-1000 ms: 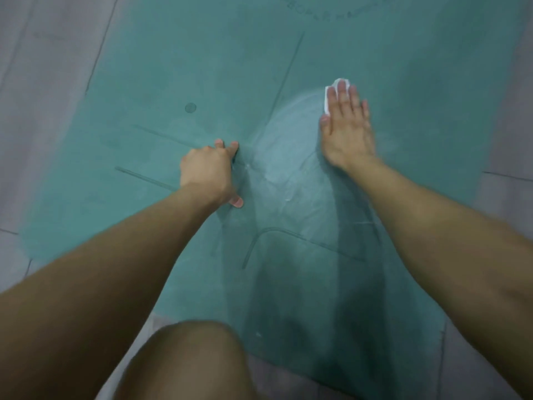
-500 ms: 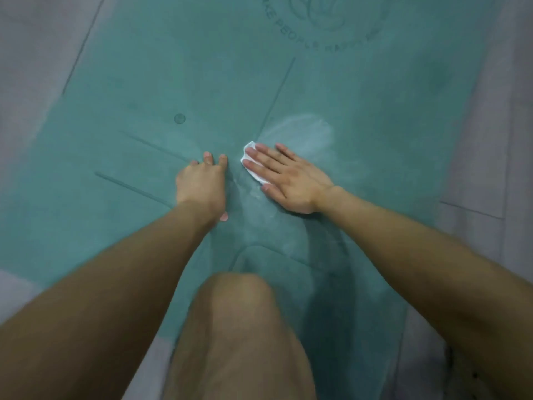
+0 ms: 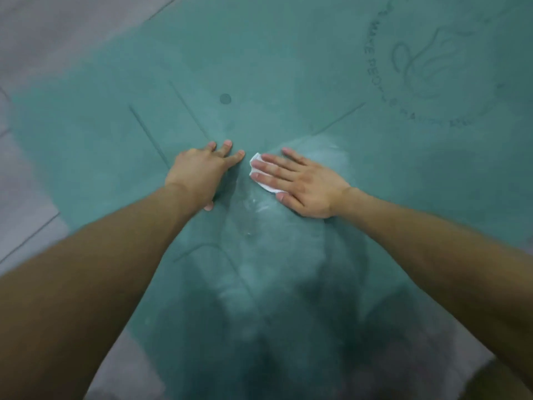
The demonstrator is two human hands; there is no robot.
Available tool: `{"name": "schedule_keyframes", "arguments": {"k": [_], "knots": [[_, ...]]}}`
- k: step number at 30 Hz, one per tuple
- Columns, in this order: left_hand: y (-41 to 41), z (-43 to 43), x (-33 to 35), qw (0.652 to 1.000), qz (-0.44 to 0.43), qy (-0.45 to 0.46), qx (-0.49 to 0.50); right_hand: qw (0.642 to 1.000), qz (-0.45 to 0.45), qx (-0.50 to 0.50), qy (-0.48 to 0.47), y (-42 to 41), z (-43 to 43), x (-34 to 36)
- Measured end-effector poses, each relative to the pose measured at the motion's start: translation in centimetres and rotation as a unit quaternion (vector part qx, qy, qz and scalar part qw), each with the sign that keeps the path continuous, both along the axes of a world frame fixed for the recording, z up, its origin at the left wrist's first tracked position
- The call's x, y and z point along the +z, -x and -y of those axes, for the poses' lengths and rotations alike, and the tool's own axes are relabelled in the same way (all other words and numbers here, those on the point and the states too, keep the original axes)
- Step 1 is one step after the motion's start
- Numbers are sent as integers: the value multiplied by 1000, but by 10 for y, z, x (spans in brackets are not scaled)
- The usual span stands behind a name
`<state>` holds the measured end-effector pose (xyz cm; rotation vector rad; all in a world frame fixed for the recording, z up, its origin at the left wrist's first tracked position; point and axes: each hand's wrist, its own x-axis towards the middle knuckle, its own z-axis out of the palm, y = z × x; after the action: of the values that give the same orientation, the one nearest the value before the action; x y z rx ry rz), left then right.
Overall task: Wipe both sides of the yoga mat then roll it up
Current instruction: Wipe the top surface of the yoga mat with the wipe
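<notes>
Left hand (image 3: 199,174): fingers straight, slightly spread, flat on teal yoga mat (image 3: 288,67). Right hand (image 3: 300,183): just beside, straight fingers flat over white wipe (image 3: 255,163). Mat unrolled beneath both.

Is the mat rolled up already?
No, the flat teal yoga mat lies spread out on the grey tiled floor.

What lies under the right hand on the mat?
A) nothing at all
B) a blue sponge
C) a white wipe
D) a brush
C: a white wipe shows beneath the flat fingers of the right hand, which presses it onto the mat.
</notes>
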<state>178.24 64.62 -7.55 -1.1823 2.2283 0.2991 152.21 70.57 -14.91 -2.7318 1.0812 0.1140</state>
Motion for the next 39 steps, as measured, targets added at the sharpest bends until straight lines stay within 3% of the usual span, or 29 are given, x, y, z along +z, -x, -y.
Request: {"name": "schedule_keyframes", "arguments": {"k": [4,8,9,11,13,14,19,21,25,29,35,37,39], "knots": [[2,0,4,1000,6,-20,19,985,55,-162,28,24,21,-4],[8,-6,12,998,-3,-29,60,991,62,-118,25,26,27,-9],[10,-8,14,997,-7,-36,71,995,59,-78,17,29,39,-9],[12,-9,13,996,-13,-48,80,992,32,123,-8,36,68,-8],[11,-8,10,996,-20,-49,75,944,23,326,-39,34,98,-8],[11,-8,6,996,-28,-50,73,931,32,359,-62,34,108,-7],[21,-27,3,989,10,-35,143,971,39,228,-61,28,110,-5],[33,-33,7,972,7,-37,231,974,35,215,-64,28,112,-4],[72,-66,17,864,-11,-30,503,970,47,227,-66,30,115,-9],[105,-113,22,801,-33,32,597,971,52,226,-64,29,114,-11],[135,-180,14,745,-47,13,665,970,82,227,-40,28,110,-14],[137,-196,17,753,-71,12,654,970,83,228,-28,26,114,-14],[133,-222,28,785,-79,7,615,969,80,233,2,28,109,-12]]}}
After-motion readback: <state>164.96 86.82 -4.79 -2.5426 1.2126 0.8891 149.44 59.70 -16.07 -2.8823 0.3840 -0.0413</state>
